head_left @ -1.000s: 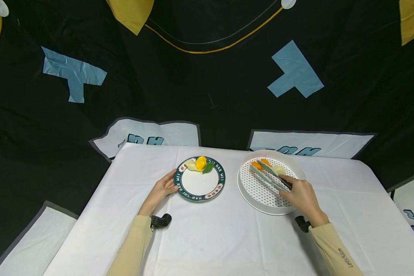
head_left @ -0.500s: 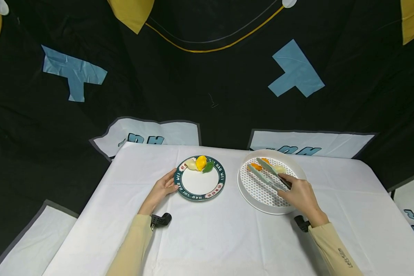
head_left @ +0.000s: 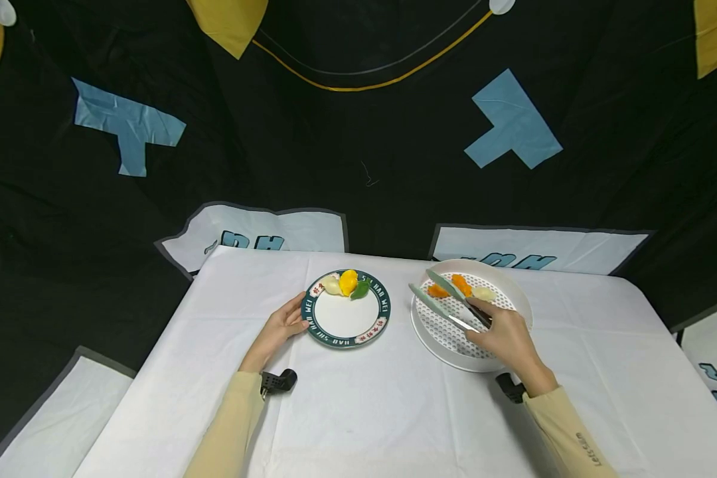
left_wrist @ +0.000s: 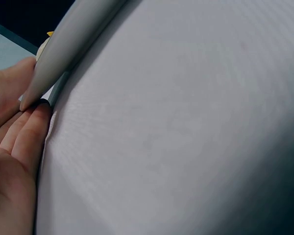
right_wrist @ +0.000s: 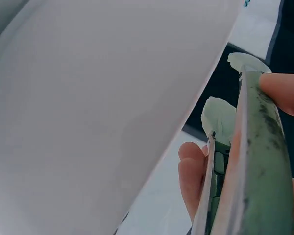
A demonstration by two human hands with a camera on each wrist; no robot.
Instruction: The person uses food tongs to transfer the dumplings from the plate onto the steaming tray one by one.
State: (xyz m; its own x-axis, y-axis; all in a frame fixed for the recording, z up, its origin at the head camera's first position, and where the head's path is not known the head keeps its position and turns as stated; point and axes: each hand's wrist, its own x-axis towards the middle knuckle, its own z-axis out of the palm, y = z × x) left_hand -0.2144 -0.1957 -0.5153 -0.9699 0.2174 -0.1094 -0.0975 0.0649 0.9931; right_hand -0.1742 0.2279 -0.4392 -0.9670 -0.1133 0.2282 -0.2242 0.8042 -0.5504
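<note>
My left hand (head_left: 282, 330) holds the left rim of a white plate (head_left: 340, 322) with a green lettered border. In the left wrist view, thumb and fingers (left_wrist: 32, 132) pinch the plate's edge. On the plate's far side lie a pale piece (head_left: 331, 285), a yellow piece (head_left: 349, 281) and a green piece (head_left: 360, 289). My right hand (head_left: 510, 337) grips pale-green tongs (head_left: 431, 303) above a white perforated round tray (head_left: 448, 338). The tong arms stand apart with nothing between their tips. Orange pieces (head_left: 461, 285) and a pale yellow piece (head_left: 484, 293) lie in the tray.
A white cloth (head_left: 358, 411) covers the table. Behind its far edge hangs a black backdrop (head_left: 358, 166) with blue and yellow shapes. The tray's raised rim (head_left: 516, 292) surrounds its perforated floor.
The tongs have spread and left the orange pieces. My right hand has shifted slightly left, bringing the tong tips over the tray's far-left rim. My left hand and the plate have stayed put.
</note>
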